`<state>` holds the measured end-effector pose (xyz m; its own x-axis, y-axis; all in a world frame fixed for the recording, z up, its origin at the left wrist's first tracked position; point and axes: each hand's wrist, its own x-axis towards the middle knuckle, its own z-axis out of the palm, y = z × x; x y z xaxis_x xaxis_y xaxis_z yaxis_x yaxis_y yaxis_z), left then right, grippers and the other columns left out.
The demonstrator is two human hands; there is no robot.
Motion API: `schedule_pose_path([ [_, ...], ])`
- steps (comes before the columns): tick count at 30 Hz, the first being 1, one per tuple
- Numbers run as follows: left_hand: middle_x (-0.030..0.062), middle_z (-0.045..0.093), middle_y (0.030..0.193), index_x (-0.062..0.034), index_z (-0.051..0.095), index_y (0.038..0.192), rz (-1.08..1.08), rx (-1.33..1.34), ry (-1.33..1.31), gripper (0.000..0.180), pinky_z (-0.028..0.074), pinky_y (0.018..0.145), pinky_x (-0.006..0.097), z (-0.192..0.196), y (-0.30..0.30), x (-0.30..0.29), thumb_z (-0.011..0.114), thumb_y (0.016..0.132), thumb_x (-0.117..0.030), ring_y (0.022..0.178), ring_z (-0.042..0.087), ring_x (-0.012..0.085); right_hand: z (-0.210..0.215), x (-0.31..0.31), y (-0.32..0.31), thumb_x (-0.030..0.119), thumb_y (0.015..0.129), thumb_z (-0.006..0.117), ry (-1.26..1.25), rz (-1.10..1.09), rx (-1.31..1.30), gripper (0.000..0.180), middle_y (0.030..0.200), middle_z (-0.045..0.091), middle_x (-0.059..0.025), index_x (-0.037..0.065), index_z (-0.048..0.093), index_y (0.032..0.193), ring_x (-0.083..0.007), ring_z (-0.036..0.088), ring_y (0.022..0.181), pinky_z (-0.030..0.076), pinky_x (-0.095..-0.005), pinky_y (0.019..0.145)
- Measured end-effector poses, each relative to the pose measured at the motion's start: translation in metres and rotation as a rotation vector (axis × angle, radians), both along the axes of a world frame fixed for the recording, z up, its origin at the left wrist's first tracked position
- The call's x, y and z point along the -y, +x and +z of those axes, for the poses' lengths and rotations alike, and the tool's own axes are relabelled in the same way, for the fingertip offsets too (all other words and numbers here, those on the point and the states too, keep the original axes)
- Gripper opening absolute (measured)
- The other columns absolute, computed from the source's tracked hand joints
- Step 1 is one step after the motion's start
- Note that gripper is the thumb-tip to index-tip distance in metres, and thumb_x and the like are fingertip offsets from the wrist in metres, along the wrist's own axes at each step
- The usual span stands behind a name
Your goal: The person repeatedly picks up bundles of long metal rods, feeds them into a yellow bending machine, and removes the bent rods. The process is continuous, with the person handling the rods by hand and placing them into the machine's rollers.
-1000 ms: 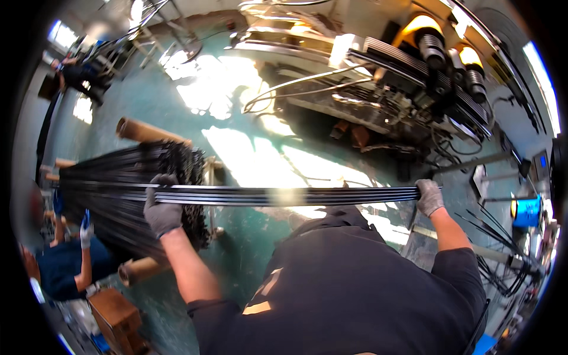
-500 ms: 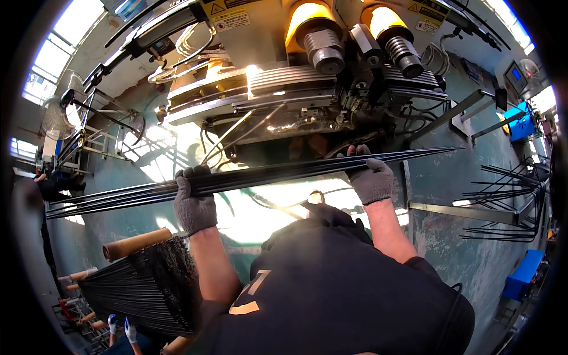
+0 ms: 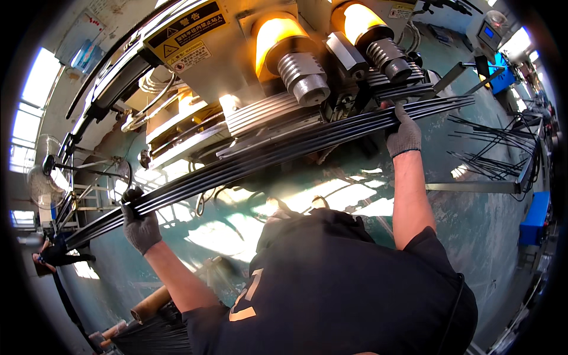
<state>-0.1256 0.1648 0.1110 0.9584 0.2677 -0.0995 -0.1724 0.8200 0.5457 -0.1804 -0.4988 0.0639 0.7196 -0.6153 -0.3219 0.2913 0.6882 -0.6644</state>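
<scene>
A bundle of long, thin black rods [image 3: 266, 157] stretches slantwise in front of me, its left part low and its right part high. My left hand [image 3: 142, 229], in a grey knit glove, grips the bundle toward its left end. The gloved right hand [image 3: 406, 136] is closed round it toward the right end; some of its fingers are hidden behind the rods. Beyond the bundle stands a machine with a stack of ribbed metal bars [image 3: 260, 115], which the rods partly cover. Whether the rods touch the machine I cannot tell.
Two yellow cylinders [image 3: 283, 38] with thick metal ends jut from the machine. More black rods [image 3: 494, 142] rest on a rack at right. At lower left lie a brown cardboard tube [image 3: 151, 305] and black strands [image 3: 157, 332]. Another person [image 3: 56, 254] is at far left.
Both hands have moved farther apart along the rods. The bundle has come closer to the machine, its right part raised and its slant steeper. The whole view has shifted too.
</scene>
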Motion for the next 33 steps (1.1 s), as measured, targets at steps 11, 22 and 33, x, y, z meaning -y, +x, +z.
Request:
schedule_pose_path([
  [11,0.0181,0.07,0.108,0.0051,0.067,0.105,-0.057,-0.179,-0.016,0.025,0.055,0.102,0.047,-0.088,0.089,0.005,0.057,0.103,-0.018,0.106,0.067,0.0325,-0.005,-0.065,0.083,0.028,0.102,0.051,0.084,0.068,0.111,0.039,0.128,0.065,-0.0111,0.005,0.057,0.133,-0.0276,0.062,0.116,0.048,-0.042,0.104],
  [22,0.0195,0.067,0.117,0.0065,0.061,0.119,-0.176,-0.17,-0.105,0.028,0.054,0.104,0.043,-0.085,0.118,0.106,0.052,0.105,-0.016,0.112,0.065,0.0303,-0.069,-0.036,0.138,0.033,0.096,0.064,-0.731,0.069,-0.257,0.048,0.115,0.067,-0.0078,0.005,0.056,0.134,-0.0239,0.065,0.1,0.054,-0.0388,0.084],
  [33,0.0173,0.062,0.13,0.0035,0.052,0.135,-0.461,-0.132,-0.158,0.04,0.043,0.114,0.047,-0.097,0.113,0.135,0.054,0.104,-0.022,0.125,0.057,0.0325,-0.01,-0.067,0.134,0.036,0.092,0.065,-1.249,0.04,-0.888,0.044,0.101,0.07,-0.023,0.0,0.057,0.117,-0.0378,0.069,0.094,0.054,-0.0432,0.08],
])
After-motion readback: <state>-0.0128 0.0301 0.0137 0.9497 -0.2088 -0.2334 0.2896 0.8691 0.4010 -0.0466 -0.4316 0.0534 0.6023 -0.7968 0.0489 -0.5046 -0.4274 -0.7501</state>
